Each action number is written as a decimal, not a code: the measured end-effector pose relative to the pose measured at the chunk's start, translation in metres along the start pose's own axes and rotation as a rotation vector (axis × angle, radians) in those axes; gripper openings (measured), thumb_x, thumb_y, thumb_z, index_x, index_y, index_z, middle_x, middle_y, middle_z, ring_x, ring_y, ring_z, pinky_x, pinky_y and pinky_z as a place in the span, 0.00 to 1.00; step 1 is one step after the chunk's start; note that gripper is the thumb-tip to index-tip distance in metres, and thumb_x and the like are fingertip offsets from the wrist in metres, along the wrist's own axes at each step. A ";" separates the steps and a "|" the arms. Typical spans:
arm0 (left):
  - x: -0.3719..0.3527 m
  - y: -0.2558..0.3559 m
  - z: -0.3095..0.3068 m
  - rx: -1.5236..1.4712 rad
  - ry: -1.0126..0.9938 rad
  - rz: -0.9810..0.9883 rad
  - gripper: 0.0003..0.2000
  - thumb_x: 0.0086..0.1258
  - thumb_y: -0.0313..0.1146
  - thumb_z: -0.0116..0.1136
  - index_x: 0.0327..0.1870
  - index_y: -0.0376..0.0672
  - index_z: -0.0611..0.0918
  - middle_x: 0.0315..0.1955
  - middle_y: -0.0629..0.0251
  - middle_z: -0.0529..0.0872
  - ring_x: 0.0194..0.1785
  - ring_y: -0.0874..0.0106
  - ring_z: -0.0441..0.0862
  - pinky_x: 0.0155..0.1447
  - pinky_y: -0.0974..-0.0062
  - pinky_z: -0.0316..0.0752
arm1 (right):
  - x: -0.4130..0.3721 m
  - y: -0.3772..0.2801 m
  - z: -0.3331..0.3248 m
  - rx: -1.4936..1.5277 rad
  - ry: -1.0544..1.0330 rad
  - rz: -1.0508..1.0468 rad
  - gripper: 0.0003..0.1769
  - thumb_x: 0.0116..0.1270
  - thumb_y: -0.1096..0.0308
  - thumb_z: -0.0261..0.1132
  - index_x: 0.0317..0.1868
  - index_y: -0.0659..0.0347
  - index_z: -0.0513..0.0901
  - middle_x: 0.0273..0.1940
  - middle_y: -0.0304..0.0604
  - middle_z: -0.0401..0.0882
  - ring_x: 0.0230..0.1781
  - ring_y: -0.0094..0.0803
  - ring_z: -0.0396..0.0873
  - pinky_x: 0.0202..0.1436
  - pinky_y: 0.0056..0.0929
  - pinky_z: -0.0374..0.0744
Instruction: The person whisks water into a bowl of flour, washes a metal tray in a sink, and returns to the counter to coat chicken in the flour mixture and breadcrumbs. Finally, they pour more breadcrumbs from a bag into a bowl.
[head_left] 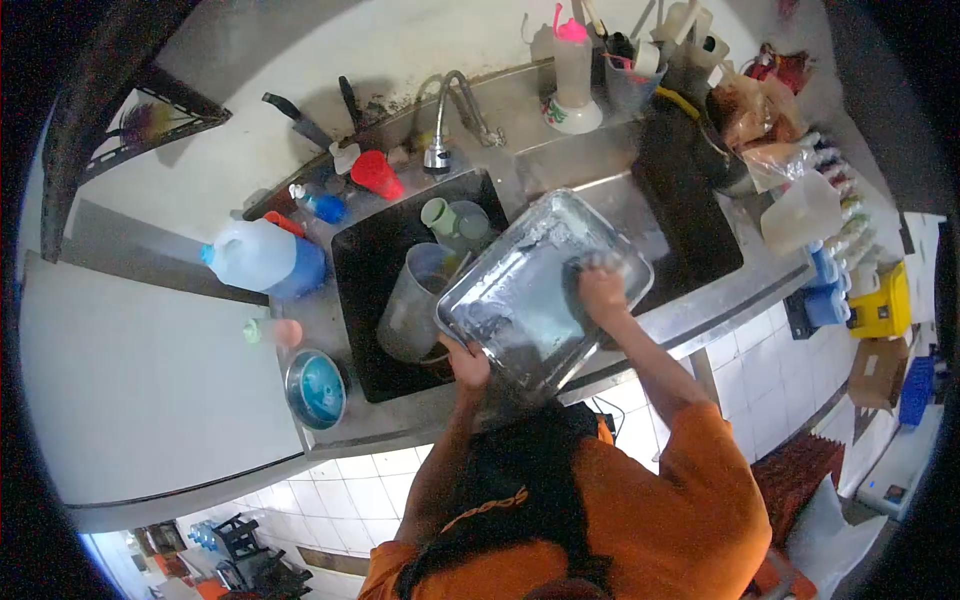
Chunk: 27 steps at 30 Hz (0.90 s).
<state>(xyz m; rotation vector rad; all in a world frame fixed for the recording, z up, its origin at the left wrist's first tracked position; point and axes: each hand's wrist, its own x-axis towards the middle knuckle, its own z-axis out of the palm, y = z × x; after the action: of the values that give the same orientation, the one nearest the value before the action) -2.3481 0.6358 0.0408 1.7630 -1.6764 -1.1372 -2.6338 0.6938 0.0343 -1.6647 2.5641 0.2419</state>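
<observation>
A rectangular metal tray [525,290] with soapy streaks is held tilted across the divider of the double sink. My left hand [467,364] grips its near left rim, thumb on the edge. My right hand [602,297] presses inside the tray near its right side, closed on a pale greyish scouring pad [606,262] that is blurred. Beneath the tray's left side, the left basin [362,262] holds a large translucent pitcher [405,315] and a green cup [437,213]. The tray partly hides the right basin [690,215].
Behind the sink rises the faucet [438,155], with a red cup [377,175] nearby. At left stand a jug of blue liquid [262,258] and a round bowl of turquoise paste [317,388]. Bagged items [760,115] and a white container [802,212] crowd the right counter.
</observation>
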 end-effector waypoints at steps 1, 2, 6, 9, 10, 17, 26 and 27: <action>0.000 -0.001 0.000 0.008 -0.050 -0.037 0.35 0.70 0.25 0.49 0.77 0.27 0.51 0.66 0.33 0.73 0.71 0.41 0.70 0.75 0.60 0.62 | 0.003 -0.010 0.026 -0.059 0.261 -0.119 0.27 0.71 0.66 0.56 0.69 0.62 0.75 0.70 0.58 0.71 0.74 0.56 0.66 0.78 0.64 0.56; -0.002 0.002 -0.003 0.012 -0.057 -0.036 0.35 0.70 0.25 0.49 0.77 0.27 0.51 0.66 0.33 0.73 0.71 0.41 0.70 0.75 0.60 0.62 | 0.016 -0.035 0.050 0.527 0.458 -0.115 0.29 0.68 0.68 0.56 0.70 0.65 0.71 0.75 0.65 0.61 0.78 0.62 0.56 0.79 0.64 0.53; 0.023 0.009 -0.004 0.057 -0.006 0.175 0.33 0.72 0.26 0.50 0.77 0.31 0.53 0.60 0.32 0.77 0.66 0.39 0.74 0.71 0.56 0.65 | -0.008 -0.125 -0.009 0.623 0.313 -0.285 0.29 0.68 0.55 0.63 0.69 0.51 0.76 0.76 0.74 0.51 0.77 0.77 0.47 0.79 0.64 0.53; 0.053 -0.021 -0.003 0.068 0.013 0.292 0.31 0.74 0.28 0.51 0.76 0.35 0.56 0.57 0.33 0.79 0.64 0.39 0.75 0.67 0.54 0.68 | -0.006 -0.109 -0.026 0.406 0.006 -0.255 0.31 0.72 0.50 0.60 0.74 0.43 0.73 0.76 0.77 0.49 0.77 0.80 0.45 0.77 0.71 0.52; 0.054 -0.029 -0.003 0.045 0.015 0.385 0.30 0.74 0.28 0.52 0.76 0.35 0.59 0.59 0.36 0.78 0.66 0.42 0.75 0.69 0.56 0.67 | 0.010 -0.101 -0.025 0.411 0.004 -0.276 0.31 0.72 0.50 0.60 0.74 0.43 0.73 0.76 0.77 0.49 0.77 0.80 0.45 0.77 0.71 0.52; 0.069 0.006 0.012 -0.286 -0.262 0.124 0.29 0.84 0.50 0.44 0.73 0.35 0.66 0.62 0.47 0.79 0.66 0.56 0.74 0.71 0.61 0.65 | 0.063 -0.182 0.010 0.790 0.302 -0.062 0.34 0.69 0.59 0.61 0.69 0.72 0.69 0.70 0.75 0.64 0.75 0.73 0.56 0.79 0.61 0.53; 0.075 0.031 0.005 -0.928 -0.378 -0.048 0.28 0.82 0.36 0.50 0.78 0.38 0.60 0.67 0.58 0.75 0.66 0.67 0.74 0.70 0.68 0.67 | 0.004 -0.092 -0.010 0.708 -0.014 -0.520 0.32 0.61 0.65 0.69 0.66 0.64 0.72 0.73 0.66 0.63 0.76 0.63 0.59 0.78 0.60 0.57; 0.076 0.023 0.009 -0.932 -0.381 -0.056 0.28 0.82 0.36 0.50 0.78 0.38 0.60 0.67 0.58 0.75 0.66 0.67 0.74 0.70 0.68 0.67 | 0.000 -0.083 -0.007 0.547 -0.007 -0.474 0.32 0.65 0.60 0.68 0.67 0.61 0.72 0.76 0.68 0.57 0.77 0.66 0.55 0.78 0.65 0.55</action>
<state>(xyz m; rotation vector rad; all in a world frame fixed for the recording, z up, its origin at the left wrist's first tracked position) -2.3744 0.5612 0.0348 1.0306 -0.9586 -1.9461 -2.5578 0.6589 0.0339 -1.9301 1.8899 -0.4378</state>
